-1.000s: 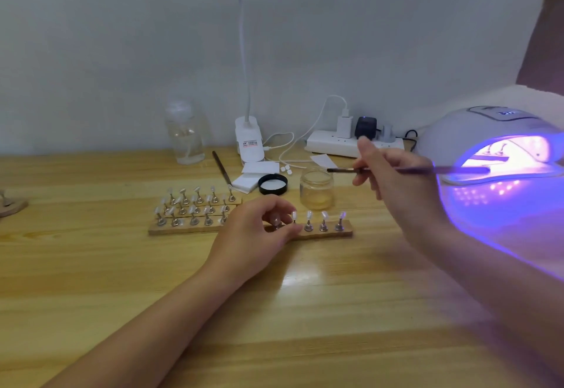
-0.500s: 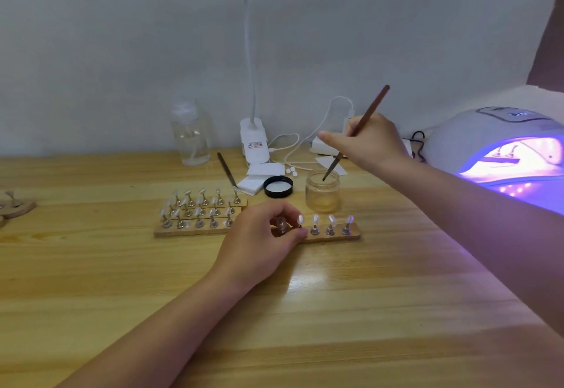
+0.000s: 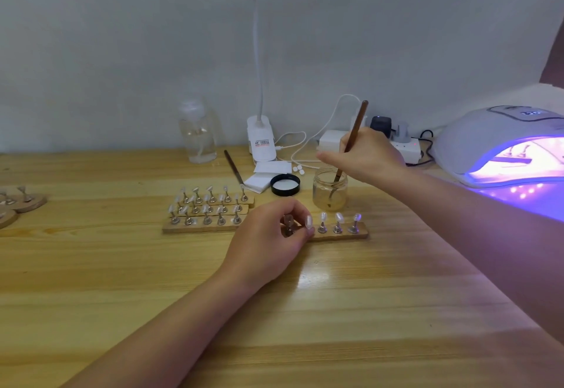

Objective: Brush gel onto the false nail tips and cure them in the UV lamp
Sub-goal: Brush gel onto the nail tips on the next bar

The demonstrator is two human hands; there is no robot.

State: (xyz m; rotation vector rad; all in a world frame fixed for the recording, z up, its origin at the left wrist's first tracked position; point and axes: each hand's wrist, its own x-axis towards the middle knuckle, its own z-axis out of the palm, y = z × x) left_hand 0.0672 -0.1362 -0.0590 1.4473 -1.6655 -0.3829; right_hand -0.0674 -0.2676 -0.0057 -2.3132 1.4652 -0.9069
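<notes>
Right hand (image 3: 363,156) dips brush (image 3: 351,140) (upright-ish) — gel jar (image 3: 329,194).

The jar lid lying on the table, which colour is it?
The lid has a black rim and a white inside, seen best in the head view.

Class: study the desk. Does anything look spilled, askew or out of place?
Nothing spilled. The jar stands open, its lid lying beside it, because the brush is dipped in. Three small white bits lie loose near the cable.
</notes>
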